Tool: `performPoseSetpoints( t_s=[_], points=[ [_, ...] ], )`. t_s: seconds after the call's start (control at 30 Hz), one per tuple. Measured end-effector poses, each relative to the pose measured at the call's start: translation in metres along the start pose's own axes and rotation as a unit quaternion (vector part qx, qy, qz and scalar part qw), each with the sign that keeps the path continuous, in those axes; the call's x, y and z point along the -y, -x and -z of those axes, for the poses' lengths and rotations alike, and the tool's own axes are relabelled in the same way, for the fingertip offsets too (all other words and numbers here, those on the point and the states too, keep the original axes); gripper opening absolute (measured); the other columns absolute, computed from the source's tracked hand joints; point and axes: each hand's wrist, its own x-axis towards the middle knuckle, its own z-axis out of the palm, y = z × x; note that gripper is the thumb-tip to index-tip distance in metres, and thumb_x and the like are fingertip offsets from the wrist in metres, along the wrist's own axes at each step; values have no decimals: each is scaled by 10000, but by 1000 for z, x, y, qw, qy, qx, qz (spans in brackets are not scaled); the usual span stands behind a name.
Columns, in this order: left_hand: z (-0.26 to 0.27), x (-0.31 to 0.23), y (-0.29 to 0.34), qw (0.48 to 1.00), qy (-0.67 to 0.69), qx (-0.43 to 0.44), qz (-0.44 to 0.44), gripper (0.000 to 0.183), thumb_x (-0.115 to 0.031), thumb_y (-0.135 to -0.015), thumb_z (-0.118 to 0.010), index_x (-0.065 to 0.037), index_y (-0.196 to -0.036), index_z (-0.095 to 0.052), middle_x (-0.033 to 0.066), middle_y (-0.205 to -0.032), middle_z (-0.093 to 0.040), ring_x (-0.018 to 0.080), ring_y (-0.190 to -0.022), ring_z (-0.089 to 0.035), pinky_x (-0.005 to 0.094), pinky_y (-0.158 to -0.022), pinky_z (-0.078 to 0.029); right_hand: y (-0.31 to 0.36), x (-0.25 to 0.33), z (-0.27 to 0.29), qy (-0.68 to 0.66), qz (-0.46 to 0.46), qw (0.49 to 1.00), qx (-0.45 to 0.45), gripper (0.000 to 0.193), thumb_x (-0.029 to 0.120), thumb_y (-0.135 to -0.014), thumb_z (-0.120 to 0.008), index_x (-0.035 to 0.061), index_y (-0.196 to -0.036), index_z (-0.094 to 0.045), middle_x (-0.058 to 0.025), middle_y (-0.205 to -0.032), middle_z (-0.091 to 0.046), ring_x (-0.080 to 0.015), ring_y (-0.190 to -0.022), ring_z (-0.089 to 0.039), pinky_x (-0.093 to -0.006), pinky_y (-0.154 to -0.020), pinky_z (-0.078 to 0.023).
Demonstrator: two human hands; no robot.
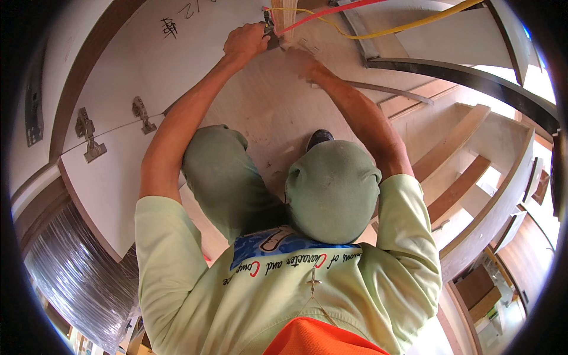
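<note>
At the top of the head view my left hand (pixel 245 42) is closed, its fingers curled beside a small dark object (pixel 269 22) that I cannot make out. That object lies against a pale wooden post (pixel 284 18). Just right of the post's foot is my right hand (pixel 302 63), smeared by motion, so its fingers do not show clearly. Both hands are above a pale wood panel (pixel 254 103). A red hose (pixel 331 12) and a yellow hose (pixel 408 26) run from near the post to the upper right.
White panels with two metal hinges (pixel 89 133) stand at my left, above a film-wrapped stack (pixel 86 278). A thin strip (pixel 390 90) lies right of my right hand. Farther right is a wooden frame with crossbars (pixel 452 139). My bent knees (pixel 334 189) fill the middle.
</note>
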Motion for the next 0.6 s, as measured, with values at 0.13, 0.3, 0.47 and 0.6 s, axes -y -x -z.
performPoseSetpoints(
  t_s=[0.13,0.3,0.47,0.6],
  points=[
    [7,-5,3,1000,13,14,16,279,-306,-897,-634,-65,-1039,-643,145,-988,-697,343,-937,-665,449,-824,-529,0,-6,6,48,108,993,-23,271,145,-872,-544,-94,-964,-633,-171,-967,-679,-305,-815,-708,-392,-593,-590],
    [6,-4,4,1000,6,4,11,276,-300,-900,-632,-67,-1046,-646,145,-990,-697,346,-938,-665,450,-822,-530,-2,1,22,43,50,997,49,283,59,-777,-669,-96,-1005,-603,-228,-1008,-682,-324,-824,-712,-381,-613,-572],
    [-1,1,0,1000,-13,-1,-14,369,-383,-901,-625,-61,-1082,-618,192,-899,-680,367,-877,-680,479,-782,-553,8,14,31,-122,-73,989,24,280,121,-875,-532,-111,-1027,-577,-244,-883,-691,-308,-711,-712,-383,-541,-561],
    [-1,2,-1,1000,6,-5,-6,330,-349,-904,-627,-57,-1058,-641,191,-918,-686,361,-895,-678,461,-800,-545,11,16,37,-105,-56,992,37,283,117,-888,-490,-112,-1038,-565,-253,-879,-683,-309,-674,-708,-387,-543,-558]
  ],
)
